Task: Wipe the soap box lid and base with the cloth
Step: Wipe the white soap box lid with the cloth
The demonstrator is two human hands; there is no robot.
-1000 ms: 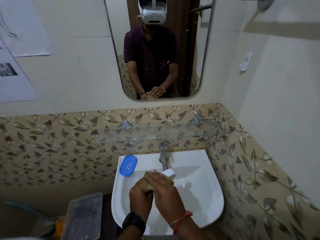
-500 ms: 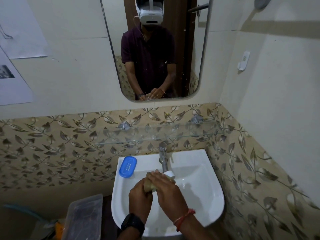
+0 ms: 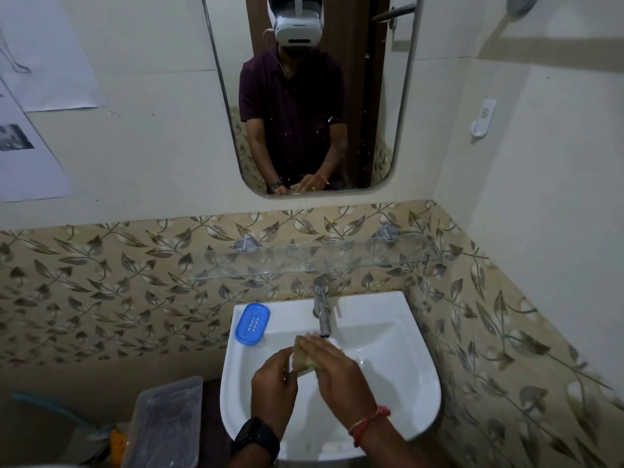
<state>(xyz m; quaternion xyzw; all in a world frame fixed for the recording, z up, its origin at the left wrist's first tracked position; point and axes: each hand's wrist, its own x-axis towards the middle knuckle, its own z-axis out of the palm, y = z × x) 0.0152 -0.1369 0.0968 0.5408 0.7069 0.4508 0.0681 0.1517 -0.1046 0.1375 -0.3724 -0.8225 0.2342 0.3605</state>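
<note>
Left of the tap [image 3: 320, 307], the blue soap box part [image 3: 252, 323] lies on the sink [image 3: 398, 336] rim. Below the tap, the left hand [image 3: 273, 383] curls its fingers around a white piece, mostly hidden, while the right hand [image 3: 332, 368] presses the cloth [image 3: 301, 361] on it with fingers together. Wet plastic could likely slip into the basin if the left grip loosens.

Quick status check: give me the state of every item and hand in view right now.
Blue plastic soap box piece: resting on sink rim, untouched.
Tan cloth: bunched between both hands.
Left hand: gripping a mostly hidden white piece.
Right hand: pressing the cloth.
Metal tap: no water visible.
</note>
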